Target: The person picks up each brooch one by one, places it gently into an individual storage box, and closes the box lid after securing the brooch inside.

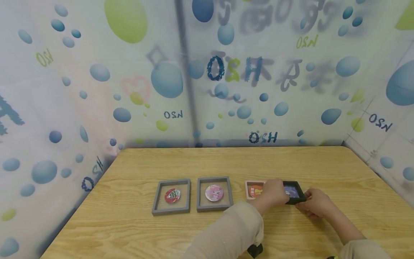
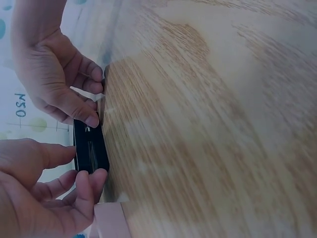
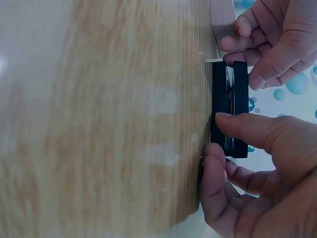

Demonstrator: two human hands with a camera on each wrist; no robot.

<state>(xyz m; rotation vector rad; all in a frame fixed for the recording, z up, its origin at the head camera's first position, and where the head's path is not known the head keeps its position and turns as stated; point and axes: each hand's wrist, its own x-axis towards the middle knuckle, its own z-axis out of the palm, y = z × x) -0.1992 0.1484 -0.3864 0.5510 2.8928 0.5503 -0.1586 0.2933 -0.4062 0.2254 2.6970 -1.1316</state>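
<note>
Both hands are at the small black frame [image 1: 303,197], which has a purple round piece [image 1: 291,191] inside. In the head view my left hand [image 1: 275,193] covers its left side; my right hand [image 1: 316,203] holds its near right corner. In the right wrist view the frame [image 3: 240,106] is seen edge-on, as two black halves with a narrow gap and clear film between. My right thumb presses on one half there, and the left fingers [image 3: 257,82] pinch the far end. The left wrist view shows both hands' fingertips on the frame's edge [image 2: 91,153].
Left of the black frame lies a pink frame [image 1: 247,190] with an orange piece [image 1: 254,190], partly covered by the left hand. Two grey frames [image 1: 155,201] [image 1: 198,196] hold a red-green badge [image 1: 172,195] and a pink badge [image 1: 214,193]. A patterned curtain [image 1: 226,118] stands behind the wooden table [image 1: 129,230].
</note>
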